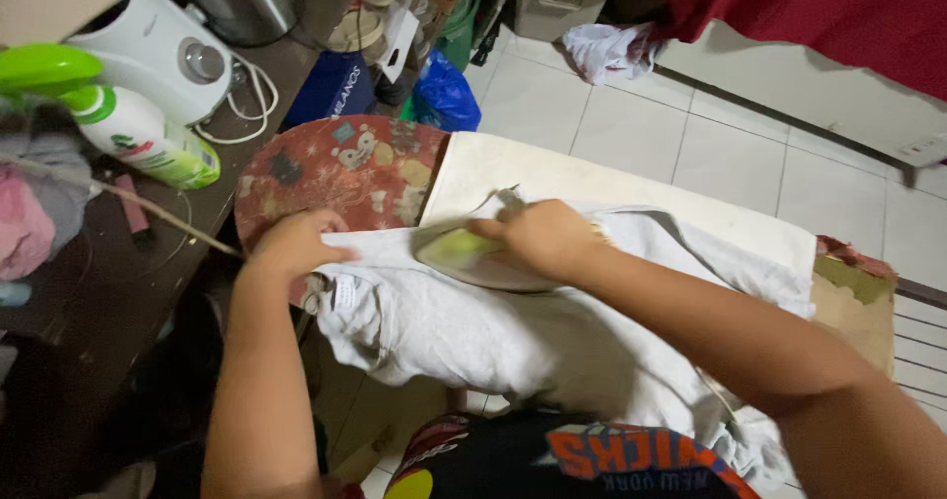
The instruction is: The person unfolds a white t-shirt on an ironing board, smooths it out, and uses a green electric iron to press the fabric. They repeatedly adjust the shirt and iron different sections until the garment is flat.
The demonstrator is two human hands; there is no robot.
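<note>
Board: our ironing board [612,178] fills the middle, pale cloth on top, patterned red cover at its rounded end.
Shirt: we see a white shirt [473,331] spread on the board, hanging over the near edge.
Left hand: our left hand [291,243] presses flat on the shirt's edge, fingers closed.
Right hand: our right hand [538,238] grips an iron [459,250] resting on the shirt.
Beyond: green-capped bottle [143,134], white appliance [163,55], tiled floor [750,154].

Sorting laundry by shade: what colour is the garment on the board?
Pale grey-white garment, head view.
</note>
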